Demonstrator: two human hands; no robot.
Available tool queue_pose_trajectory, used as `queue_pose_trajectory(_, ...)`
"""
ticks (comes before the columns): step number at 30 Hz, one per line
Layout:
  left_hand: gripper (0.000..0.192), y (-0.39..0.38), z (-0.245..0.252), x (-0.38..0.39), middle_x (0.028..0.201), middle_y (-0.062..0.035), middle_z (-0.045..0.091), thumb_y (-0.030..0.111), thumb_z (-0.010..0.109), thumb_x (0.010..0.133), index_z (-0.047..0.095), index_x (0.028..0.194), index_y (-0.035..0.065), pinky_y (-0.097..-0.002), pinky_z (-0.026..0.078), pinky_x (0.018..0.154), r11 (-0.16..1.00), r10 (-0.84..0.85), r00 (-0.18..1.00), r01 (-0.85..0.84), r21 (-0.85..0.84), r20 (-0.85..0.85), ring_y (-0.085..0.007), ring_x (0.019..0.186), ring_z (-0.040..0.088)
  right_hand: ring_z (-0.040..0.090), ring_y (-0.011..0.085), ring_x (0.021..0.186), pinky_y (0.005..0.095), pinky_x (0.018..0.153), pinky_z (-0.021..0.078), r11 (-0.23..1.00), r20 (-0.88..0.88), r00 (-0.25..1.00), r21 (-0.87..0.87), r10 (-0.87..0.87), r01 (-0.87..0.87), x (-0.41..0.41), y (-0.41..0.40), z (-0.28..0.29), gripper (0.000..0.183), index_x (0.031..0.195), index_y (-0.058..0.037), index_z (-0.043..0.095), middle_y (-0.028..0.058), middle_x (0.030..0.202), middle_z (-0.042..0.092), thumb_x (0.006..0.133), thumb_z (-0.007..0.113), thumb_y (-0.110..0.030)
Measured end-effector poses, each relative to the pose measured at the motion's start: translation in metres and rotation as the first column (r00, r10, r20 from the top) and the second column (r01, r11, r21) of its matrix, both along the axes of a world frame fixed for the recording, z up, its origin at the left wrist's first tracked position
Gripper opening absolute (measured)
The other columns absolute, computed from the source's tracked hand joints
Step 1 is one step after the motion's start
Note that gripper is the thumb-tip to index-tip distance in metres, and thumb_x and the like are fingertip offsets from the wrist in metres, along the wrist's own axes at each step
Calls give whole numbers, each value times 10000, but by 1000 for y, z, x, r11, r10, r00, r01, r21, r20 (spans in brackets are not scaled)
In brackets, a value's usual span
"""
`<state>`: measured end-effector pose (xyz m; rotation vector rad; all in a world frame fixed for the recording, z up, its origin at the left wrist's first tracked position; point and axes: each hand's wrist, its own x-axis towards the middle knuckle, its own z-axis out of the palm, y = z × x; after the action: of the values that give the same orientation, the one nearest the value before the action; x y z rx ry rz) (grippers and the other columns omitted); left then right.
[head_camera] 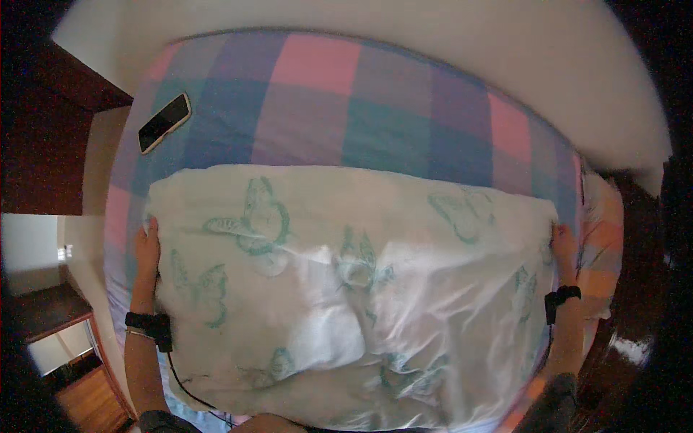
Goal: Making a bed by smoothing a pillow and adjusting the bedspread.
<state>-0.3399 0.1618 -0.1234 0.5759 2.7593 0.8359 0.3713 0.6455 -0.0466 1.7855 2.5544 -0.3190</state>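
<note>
A pale cloth sheet (pixel 325 216) printed with green butterflies spreads wide before me, its far edge fairly straight and its near part wrinkled. At its left edge, near the far left corner, my left hand (pixel 148 243) grips the fabric. My right hand (pixel 563 243) has hold of the opposite edge, close to the far right corner. Fingertips on both sides are partly hidden by the cloth. Under the sheet lies a bed's checked cover (pixel 390 113) in pink, blue, teal and purple.
A smartphone (pixel 164 123) in a light case lies on the checked cover at the far left. Orange-checked fabric (pixel 603 249) hangs at the right. A pale wall (pixel 433 27) borders the bed's far side. Dark wooden furniture (pixel 43 146) stands left. Cables run from straps on both wrists.
</note>
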Motion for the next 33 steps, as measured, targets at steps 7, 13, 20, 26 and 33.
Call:
queue_pose_trajectory(7, 550, 37, 44, 61, 1070, -158, 412, 245, 611, 672, 381, 1123, 29, -388, 286, 874, 991, -121, 894, 130, -9, -431, -292, 1004, 375, 329, 296, 1138, 354, 944, 250, 958, -17, 999, 284, -36, 39, -80, -64, -26, 461, 1247, -24, 277, 173, 1233, 346, 832, 403, -180)
queue_pose_trajectory(13, 621, 43, 90, 169, 1208, -161, 338, 319, 622, 642, 378, 1171, 104, -454, 196, 958, 595, -803, 573, 786, -168, -166, -334, 1149, 272, 185, 333, 1230, 472, 993, 116, 882, -48, 905, -210, 422, -422, -171, -229, 44, 577, 1259, -59, 284, 168, 1326, 220, 751, 512, -209)
queue_pose_trajectory(20, 854, -11, 48, 169, 1353, -111, 165, 533, 611, 605, 255, 1289, 166, -509, 115, 984, 422, -868, 489, 815, -396, 81, -349, 1231, 149, 206, 327, 1221, 521, 968, 122, 930, 272, 911, -285, 310, -232, -122, -304, 3, 637, 1281, -68, 244, 145, 1332, 218, 749, 508, -298)
queue_pose_trajectory(26, 888, -29, 61, 172, 1359, -117, 145, 574, 590, 596, 231, 1301, 171, -525, 94, 977, 420, -858, 497, 824, -380, 128, -356, 1234, 134, 205, 327, 1221, 492, 985, 109, 973, 281, 938, -167, 201, -158, -89, -331, 13, 577, 1286, -69, 239, 147, 1331, 223, 789, 446, -276)
queue_pose_trajectory(33, 919, -66, 78, 217, 1339, -113, 207, 623, 590, 541, 297, 1272, 148, -559, 70, 962, 328, -915, 383, 889, -321, 125, -342, 1232, 159, 227, 324, 1213, 469, 995, 102, 985, 190, 969, -104, 157, -139, -75, -369, 40, 515, 1271, -77, 282, 147, 1318, 250, 791, 426, -195)
